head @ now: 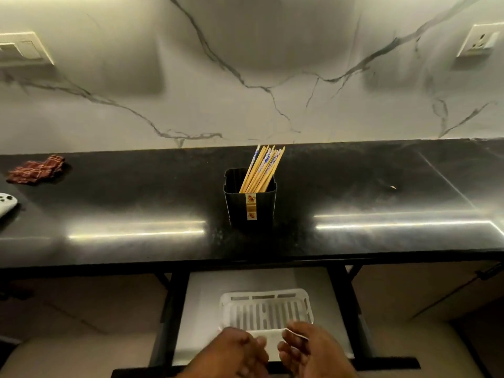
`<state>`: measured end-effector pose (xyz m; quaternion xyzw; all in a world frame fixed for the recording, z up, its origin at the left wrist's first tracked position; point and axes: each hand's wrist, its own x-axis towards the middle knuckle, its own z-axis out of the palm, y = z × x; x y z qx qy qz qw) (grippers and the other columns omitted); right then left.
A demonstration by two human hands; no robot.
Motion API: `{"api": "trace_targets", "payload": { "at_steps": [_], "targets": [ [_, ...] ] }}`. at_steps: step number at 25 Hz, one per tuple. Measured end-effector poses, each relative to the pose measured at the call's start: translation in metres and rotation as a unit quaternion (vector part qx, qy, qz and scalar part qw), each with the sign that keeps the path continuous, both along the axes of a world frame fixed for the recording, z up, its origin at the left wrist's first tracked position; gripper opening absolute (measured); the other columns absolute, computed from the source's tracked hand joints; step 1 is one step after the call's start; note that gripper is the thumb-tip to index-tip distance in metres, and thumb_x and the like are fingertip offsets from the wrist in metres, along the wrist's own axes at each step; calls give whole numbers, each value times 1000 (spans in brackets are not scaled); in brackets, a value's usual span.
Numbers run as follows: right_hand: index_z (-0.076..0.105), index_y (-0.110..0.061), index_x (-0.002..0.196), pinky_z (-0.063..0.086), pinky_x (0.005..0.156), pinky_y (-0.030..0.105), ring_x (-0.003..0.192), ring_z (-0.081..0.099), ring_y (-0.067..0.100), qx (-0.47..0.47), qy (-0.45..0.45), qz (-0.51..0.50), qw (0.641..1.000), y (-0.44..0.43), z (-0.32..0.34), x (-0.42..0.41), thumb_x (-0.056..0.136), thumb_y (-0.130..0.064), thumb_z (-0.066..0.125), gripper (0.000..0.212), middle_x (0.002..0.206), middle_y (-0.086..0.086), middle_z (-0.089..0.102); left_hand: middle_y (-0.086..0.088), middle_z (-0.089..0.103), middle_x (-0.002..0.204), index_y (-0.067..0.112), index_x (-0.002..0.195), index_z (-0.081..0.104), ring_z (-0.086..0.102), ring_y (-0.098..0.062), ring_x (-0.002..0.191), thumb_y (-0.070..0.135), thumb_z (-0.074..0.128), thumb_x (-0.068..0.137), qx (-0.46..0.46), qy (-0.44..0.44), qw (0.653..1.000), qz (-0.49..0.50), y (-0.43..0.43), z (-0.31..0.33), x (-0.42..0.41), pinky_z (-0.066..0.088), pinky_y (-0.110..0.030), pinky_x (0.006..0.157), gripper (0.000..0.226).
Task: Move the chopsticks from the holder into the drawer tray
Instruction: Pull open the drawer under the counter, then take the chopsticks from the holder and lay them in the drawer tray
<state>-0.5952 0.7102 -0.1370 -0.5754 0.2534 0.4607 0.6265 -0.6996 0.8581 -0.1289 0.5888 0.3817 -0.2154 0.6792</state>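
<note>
A black square holder (250, 205) stands upright in the middle of the dark countertop (354, 186). Several wooden chopsticks (263, 169) with blue-patterned tops lean to the right inside it. Below the counter's front edge an open drawer (201, 309) holds a white slotted plastic tray (266, 312). My left hand (234, 353) and my right hand (313, 353) hover at the tray's near edge, fingers loosely curled and apart. The right hand's fingers touch the tray's near rim. Neither hand holds a chopstick.
A red checked cloth (36, 170) lies at the counter's far left, with a white device (6, 204) at the left edge. A marble wall with a switch plate (23, 49) and a socket (477, 40) backs the counter. A small speck (393, 187) lies at the right.
</note>
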Motion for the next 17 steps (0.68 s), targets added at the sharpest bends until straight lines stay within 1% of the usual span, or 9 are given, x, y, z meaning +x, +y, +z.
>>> {"api": "trace_targets", "payload": {
  "at_steps": [2,4,7,10,11,13,14,15,17],
  "targets": [
    [69,3,89,57,48,30,53,65,25,13,-114,48,992,24,21,31,97,-11,67,17,64,14,68,-10,76,75,6,90,72,70,-18,62,31,61,101,97,-64,993,32,22,12,23,54,-28,57,30],
    [71,-1,96,59,55,27,59,67,19,26,-235,75,969,49,40,62,98,-15,67,15,70,10,72,-7,78,78,11,93,71,70,-15,64,30,60,101,233,-149,959,59,46,34,52,58,-31,60,23],
    [73,-12,100,59,63,22,69,71,15,32,-356,97,929,83,64,107,99,-18,67,8,83,8,77,-6,76,82,19,95,69,70,-14,69,26,61,101,347,-230,905,94,77,61,88,61,-33,67,12],
    [74,-17,96,60,65,22,72,70,12,4,-417,72,906,121,84,152,98,-21,69,6,83,3,77,-1,74,85,20,94,70,72,-18,78,20,64,98,423,-269,855,135,106,81,126,62,-34,73,7],
    [74,-18,94,59,64,21,72,69,11,-3,-431,55,901,133,88,167,97,-21,71,6,83,2,77,2,74,88,19,96,71,71,-15,81,18,65,97,442,-283,839,142,114,85,138,62,-31,75,6],
    [73,-21,92,57,64,20,78,71,10,-27,-454,20,891,157,91,196,95,-19,73,3,86,-1,77,9,73,93,18,100,72,69,-4,85,12,68,96,480,-308,809,146,126,90,158,58,-18,75,8],
    [73,-21,96,55,64,19,80,70,9,-45,-462,3,886,168,93,210,94,-18,74,4,90,-2,76,11,72,94,18,102,72,68,0,85,9,69,94,501,-323,789,147,131,92,167,56,-12,74,12],
    [73,-20,103,54,64,19,79,69,7,-63,-467,-5,882,177,94,222,93,-17,76,11,92,-2,75,11,72,95,17,104,72,67,2,86,8,69,94,518,-338,772,148,135,92,175,52,-6,73,14],
    [69,-16,124,53,60,20,74,65,4,-68,-454,1,888,194,94,244,90,-20,79,35,90,-6,71,11,71,97,17,106,72,67,5,86,7,70,93,526,-349,760,155,140,92,189,49,-1,73,17]
  ]
}}
